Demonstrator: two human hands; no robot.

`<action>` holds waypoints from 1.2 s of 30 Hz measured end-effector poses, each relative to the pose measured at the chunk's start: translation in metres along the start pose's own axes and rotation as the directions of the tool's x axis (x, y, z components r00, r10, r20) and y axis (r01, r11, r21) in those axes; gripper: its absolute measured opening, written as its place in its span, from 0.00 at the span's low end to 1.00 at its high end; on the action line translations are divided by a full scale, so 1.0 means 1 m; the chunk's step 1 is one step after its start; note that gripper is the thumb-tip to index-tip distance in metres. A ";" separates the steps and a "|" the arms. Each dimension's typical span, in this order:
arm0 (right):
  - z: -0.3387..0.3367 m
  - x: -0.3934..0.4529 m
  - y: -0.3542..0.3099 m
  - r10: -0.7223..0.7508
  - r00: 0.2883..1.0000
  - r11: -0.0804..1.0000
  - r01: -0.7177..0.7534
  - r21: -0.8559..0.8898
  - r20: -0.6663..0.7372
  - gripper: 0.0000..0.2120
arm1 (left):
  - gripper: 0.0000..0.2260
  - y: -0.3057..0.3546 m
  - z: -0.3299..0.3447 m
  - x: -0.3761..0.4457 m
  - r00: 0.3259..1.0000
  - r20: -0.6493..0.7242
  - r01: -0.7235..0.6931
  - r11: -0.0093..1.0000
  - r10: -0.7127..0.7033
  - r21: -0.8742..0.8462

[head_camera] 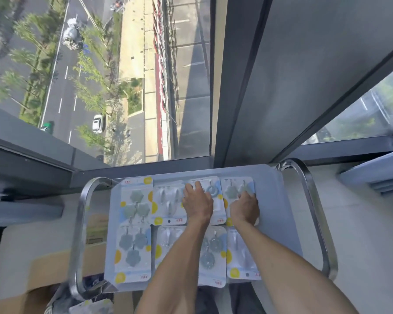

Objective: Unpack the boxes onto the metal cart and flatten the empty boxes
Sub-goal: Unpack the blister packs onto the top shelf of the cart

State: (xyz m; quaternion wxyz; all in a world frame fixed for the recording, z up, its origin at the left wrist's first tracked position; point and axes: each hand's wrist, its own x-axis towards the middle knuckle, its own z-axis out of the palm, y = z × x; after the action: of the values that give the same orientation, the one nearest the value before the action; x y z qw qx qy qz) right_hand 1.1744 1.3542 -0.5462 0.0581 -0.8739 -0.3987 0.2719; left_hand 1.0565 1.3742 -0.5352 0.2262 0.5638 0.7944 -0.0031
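Note:
The metal cart (279, 200) stands against a tall window, its top shelf covered by several blister packs of wall hooks in two rows. My left hand (196, 203) lies on a pack with a ring-shaped hook (213, 189) in the far row, fingers spread flat on it. My right hand (245, 208) rests on the far-right pack of flower hooks (233, 191), fingers bent over its right edge. An open cardboard box (55, 275) sits on the floor at the cart's left, partly hidden by the handle.
Chrome handles (313, 200) curve up at both ends of the cart. The right strip of the shelf is bare metal. More packs (91, 307) lie low at the bottom left. A grey ledge (372, 175) juts out at the right, window frame straight behind.

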 end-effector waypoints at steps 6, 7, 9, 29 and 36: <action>-0.032 -0.050 -0.038 -0.117 0.992 0.993 0.115 0.029 0.043 0.11 | 0.19 -0.021 -0.056 -0.013 0.997 -0.033 -0.071 0.995 0.074 0.073; -0.039 -0.062 -0.043 -0.141 0.989 0.990 0.140 0.030 0.044 0.11 | 0.20 -0.024 -0.067 -0.018 0.997 -0.027 -0.070 0.994 0.073 0.087; -0.049 -0.086 -0.050 -0.147 0.988 0.989 0.146 0.027 0.049 0.11 | 0.21 -0.031 -0.085 -0.029 0.999 -0.009 -0.046 0.997 0.047 0.059; -0.032 -0.295 -0.068 -0.386 0.896 0.922 0.376 0.087 0.221 0.11 | 0.21 -0.245 -0.164 -0.182 0.935 -0.175 0.290 0.949 -0.309 -0.124; 0.012 -0.396 -0.096 -0.450 0.866 0.892 0.447 0.065 0.216 0.15 | 0.21 -0.385 -0.184 -0.236 0.869 -0.194 0.433 0.889 -0.455 -0.148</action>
State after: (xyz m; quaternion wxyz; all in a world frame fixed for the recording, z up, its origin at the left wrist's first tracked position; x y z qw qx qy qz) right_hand 0.8927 1.1296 -0.3556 0.0797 -0.7204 -0.5929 0.3509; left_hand 0.7076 1.0711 -0.3810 0.1567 0.3505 0.9221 0.0480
